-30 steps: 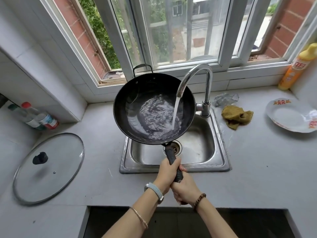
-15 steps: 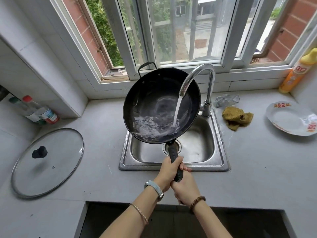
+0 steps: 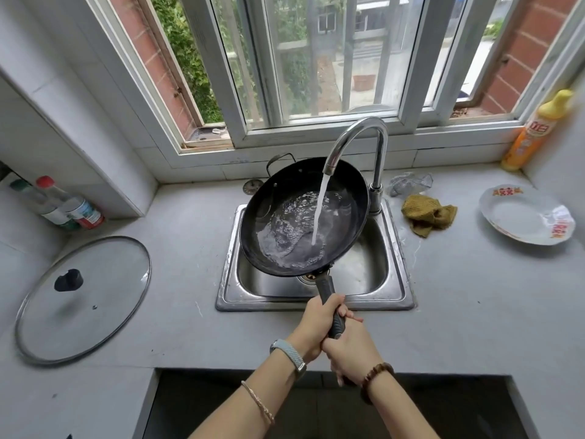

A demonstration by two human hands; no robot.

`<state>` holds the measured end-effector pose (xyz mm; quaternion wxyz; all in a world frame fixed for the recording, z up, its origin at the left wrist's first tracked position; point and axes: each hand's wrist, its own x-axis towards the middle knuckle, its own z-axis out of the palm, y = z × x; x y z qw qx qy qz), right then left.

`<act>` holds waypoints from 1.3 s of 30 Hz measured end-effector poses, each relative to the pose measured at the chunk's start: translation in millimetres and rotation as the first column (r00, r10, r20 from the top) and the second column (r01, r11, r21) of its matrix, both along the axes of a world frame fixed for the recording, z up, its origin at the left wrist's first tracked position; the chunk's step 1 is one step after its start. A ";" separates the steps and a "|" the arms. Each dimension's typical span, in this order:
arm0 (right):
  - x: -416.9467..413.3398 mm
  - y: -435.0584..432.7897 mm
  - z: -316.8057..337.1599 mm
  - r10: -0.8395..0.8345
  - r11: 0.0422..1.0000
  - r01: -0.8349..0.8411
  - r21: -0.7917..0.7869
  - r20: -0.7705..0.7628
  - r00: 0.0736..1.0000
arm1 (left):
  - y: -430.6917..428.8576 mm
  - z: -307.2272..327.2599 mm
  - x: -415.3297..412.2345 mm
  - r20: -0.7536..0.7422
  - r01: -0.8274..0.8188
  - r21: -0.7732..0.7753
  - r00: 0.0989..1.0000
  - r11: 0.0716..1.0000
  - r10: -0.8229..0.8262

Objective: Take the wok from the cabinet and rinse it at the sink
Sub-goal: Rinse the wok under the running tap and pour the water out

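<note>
Gripping the dark handle (image 3: 326,288), the left hand (image 3: 316,321) and right hand (image 3: 351,350) curl round it one behind the other, hiding its end. The wok (image 3: 278,210) tilts over the steel sink (image 3: 394,280), covering most of the drain, while the tap (image 3: 357,134) pours water into it. On the grey counter (image 3: 474,312) lie a glass lid (image 3: 95,312), a yellow cloth (image 3: 427,213) and a plate (image 3: 522,217). A window (image 3: 332,58) runs behind.

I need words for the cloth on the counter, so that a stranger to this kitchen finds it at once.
Start at the steel sink under the window and go to the right of its faucet. There, on the grey counter, lies a crumpled cloth. Its mustard yellow sets it apart: the plastic behind it is clear, the plate farther right white.
</note>
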<state>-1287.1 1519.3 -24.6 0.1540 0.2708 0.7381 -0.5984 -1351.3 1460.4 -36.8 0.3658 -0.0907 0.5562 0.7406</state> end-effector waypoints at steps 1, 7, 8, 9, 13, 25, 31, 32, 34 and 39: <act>1.9 -2.7 0.8 -0.004 1.000 0.004 -0.028 -0.010 1.000 | -3.2 0.3 1.6 -0.013 0.009 -0.019 1.000 1.000 -0.010; 10.7 -35.3 0.1 -0.039 0.982 0.035 -0.186 -0.019 0.999 | -33.6 3.0 5.8 -0.116 0.064 -0.152 0.990 0.986 -0.082; 11.3 -39.8 0.3 -0.041 0.980 0.035 -0.197 -0.027 0.999 | -37.8 3.3 6.2 -0.131 0.061 -0.165 0.988 0.984 -0.083; 11.3 -43.3 0.8 -0.039 0.980 0.031 -0.198 -0.037 0.999 | -41.1 4.4 6.0 -0.141 0.058 -0.169 0.987 0.984 -0.082; 5.8 -46.2 4.8 -0.005 0.998 0.002 -0.063 -0.053 0.999 | -45.4 12.0 1.3 -0.134 0.043 -0.111 0.989 0.993 -0.058; 3.9 -34.9 18.4 0.001 0.977 0.000 -0.211 0.004 1.000 | -35.2 28.4 4.4 -0.077 0.015 -0.262 0.996 0.965 -0.036; 6.1 -43.7 27.9 0.042 0.878 -0.033 -0.477 0.009 0.999 | -49.7 33.2 4.8 -0.140 -0.032 -0.414 0.990 0.910 -0.029; 5.5 -47.1 28.0 0.039 0.858 -0.027 -0.513 0.013 0.999 | -53.6 34.6 4.1 -0.149 -0.036 -0.446 0.988 0.894 -0.034; 3.5 -54.8 29.0 0.021 0.807 -0.001 -0.590 0.027 0.999 | -61.9 39.3 2.6 -0.175 -0.050 -0.492 0.984 0.869 -0.043; -1.1 -72.2 31.7 -0.026 0.674 0.075 -0.735 0.078 0.997 | -78.7 53.6 -0.3 -0.244 -0.051 -0.605 0.962 0.795 -0.123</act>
